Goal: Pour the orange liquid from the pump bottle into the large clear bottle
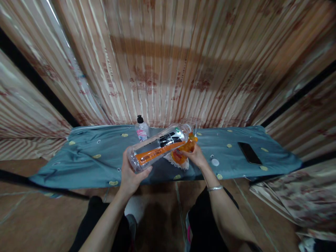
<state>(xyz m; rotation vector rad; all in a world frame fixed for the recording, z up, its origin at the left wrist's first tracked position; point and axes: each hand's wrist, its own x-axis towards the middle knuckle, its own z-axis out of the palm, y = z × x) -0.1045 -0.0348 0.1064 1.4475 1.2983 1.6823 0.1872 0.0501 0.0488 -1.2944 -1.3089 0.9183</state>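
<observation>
My left hand (pixel 132 176) is wrapped round the base of a large clear plastic bottle (pixel 157 147) with an orange and black label. The bottle is tilted, its uncapped-looking neck pointing right and up, over a smaller bottle of orange liquid (pixel 190 141). My right hand (pixel 195 155) grips that orange bottle, which stands on or beside a crumpled white cloth (pixel 183 164). Whether the two mouths touch cannot be made out. Near my right hand lies a round white cap (pixel 215 162) on the cloth-covered surface.
A clear bottle with a black top and pink label (pixel 141 129) stands at the back. To the right lies a dark phone (pixel 249 153). The blue-green patterned cover (pixel 86 150) spans the surface, with a pleated curtain (pixel 168 70) behind and black poles (pixel 39 75) at both sides.
</observation>
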